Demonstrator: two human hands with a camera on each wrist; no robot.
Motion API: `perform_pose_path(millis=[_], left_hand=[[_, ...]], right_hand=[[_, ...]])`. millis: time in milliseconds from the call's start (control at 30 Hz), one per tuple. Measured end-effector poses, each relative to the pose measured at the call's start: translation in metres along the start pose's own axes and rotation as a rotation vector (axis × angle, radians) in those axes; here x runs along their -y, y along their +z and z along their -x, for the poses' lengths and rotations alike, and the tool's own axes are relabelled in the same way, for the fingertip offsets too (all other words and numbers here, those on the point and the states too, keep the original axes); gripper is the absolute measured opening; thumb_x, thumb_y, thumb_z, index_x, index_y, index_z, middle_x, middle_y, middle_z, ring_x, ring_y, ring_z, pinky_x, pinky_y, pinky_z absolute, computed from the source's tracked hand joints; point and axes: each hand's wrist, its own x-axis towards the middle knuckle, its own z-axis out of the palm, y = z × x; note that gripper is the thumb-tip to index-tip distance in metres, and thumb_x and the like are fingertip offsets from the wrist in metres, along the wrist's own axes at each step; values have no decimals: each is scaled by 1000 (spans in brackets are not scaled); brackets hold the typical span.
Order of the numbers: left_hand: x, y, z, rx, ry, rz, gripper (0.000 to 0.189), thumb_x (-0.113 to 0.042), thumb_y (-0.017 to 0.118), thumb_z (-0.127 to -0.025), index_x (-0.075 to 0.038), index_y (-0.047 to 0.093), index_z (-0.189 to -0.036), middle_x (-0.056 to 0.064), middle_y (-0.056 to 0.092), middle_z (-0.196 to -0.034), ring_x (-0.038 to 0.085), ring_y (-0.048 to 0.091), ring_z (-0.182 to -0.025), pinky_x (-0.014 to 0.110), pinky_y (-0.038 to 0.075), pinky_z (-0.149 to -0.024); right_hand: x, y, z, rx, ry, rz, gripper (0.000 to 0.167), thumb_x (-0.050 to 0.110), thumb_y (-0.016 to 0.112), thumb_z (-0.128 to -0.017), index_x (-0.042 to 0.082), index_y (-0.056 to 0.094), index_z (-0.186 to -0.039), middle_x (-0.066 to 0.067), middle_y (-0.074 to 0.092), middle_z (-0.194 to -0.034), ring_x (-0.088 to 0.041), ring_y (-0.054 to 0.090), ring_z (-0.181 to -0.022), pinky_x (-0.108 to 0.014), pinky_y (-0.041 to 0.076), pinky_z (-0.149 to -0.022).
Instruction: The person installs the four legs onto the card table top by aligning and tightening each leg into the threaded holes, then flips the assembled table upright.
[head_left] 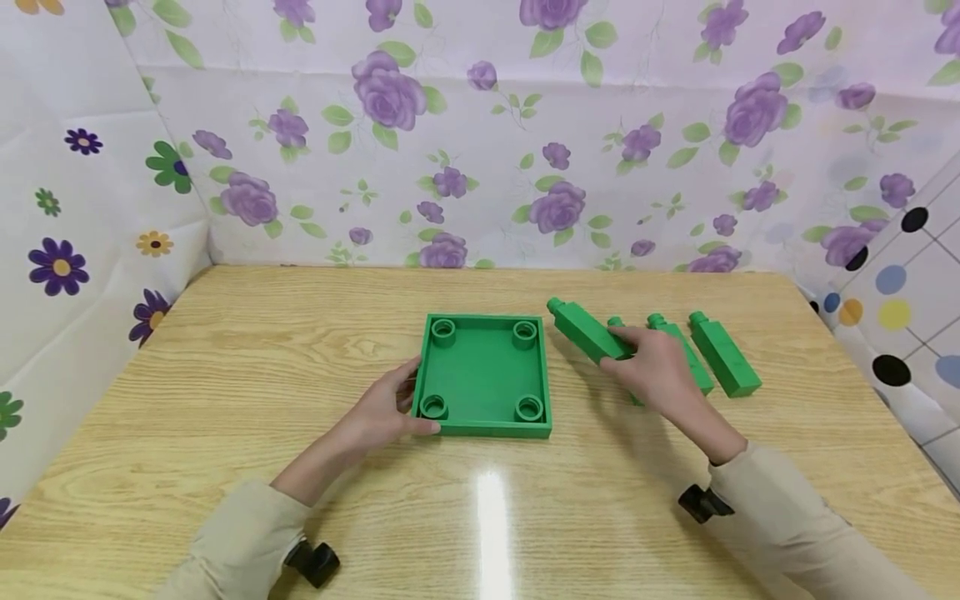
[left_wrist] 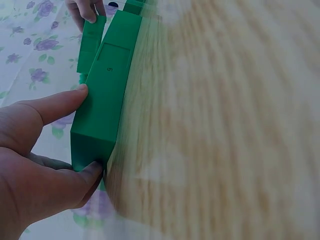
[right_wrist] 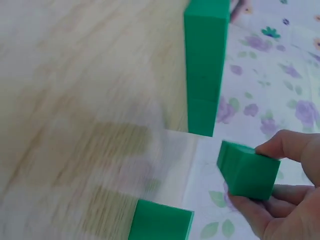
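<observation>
A green square board [head_left: 482, 367] with a raised rim and round sockets in its corners lies on the table, sockets up. My left hand [head_left: 381, 412] grips its near left corner, thumb on the near side and fingers at the left side. Right of the board, my right hand [head_left: 658, 371] pinches a green square block with a round peg end [head_left: 585, 329], a leg-like piece, between thumb and fingers. The leg is tilted above the table, its peg towards the board without touching it. In the right wrist view, the held leg's flat end [right_wrist: 255, 176] faces the camera.
Beside and under my right hand lie more green legs: one mostly hidden, one partly covered [head_left: 693, 367], and one [head_left: 724, 354] farthest right. The wooden table [head_left: 285, 333] meets a flowered cloth [head_left: 300, 208] at the back. More patterned cloth hangs at both sides.
</observation>
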Motion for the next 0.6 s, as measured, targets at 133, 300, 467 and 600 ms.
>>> perform_pose_path(millis=[133, 300, 467, 600], left_hand=[[1, 1, -1, -1, -9, 7, 99, 6, 76, -78, 2, 13, -153, 23, 32, -149, 38, 30, -137, 42, 33, -109], [2, 0, -2, 0, 4, 6, 99, 6, 76, -77, 2, 13, -153, 23, 32, -148, 37, 30, -138, 42, 32, -110], [3, 0, -1, -2, 2, 11, 99, 6, 76, -77, 1, 13, -154, 22, 31, -150, 37, 27, -139, 42, 31, -111], [4, 0, -1, -1, 3, 19, 99, 6, 76, -78, 0, 12, -154, 22, 30, -150, 37, 26, -139, 43, 30, -111]], right_hand=[[-3, -4, -2, -2, 29, -111, 51, 15, 69, -87, -4, 56, -133, -24, 62, -120, -34, 63, -97, -43, 55, -73], [-6, -8, -9, 13, 68, -300, 54, 25, 71, -89, 5, 55, -137, -17, 59, -127, -33, 57, -110, -43, 54, -81], [-4, -7, -22, 14, 79, -506, 53, 29, 73, -88, 8, 57, -135, -11, 57, -120, -26, 53, -107, -42, 48, -84], [3, -4, -32, 15, 76, -629, 52, 27, 73, -88, 7, 56, -134, -8, 55, -104, -23, 51, -99, -43, 45, -80]])
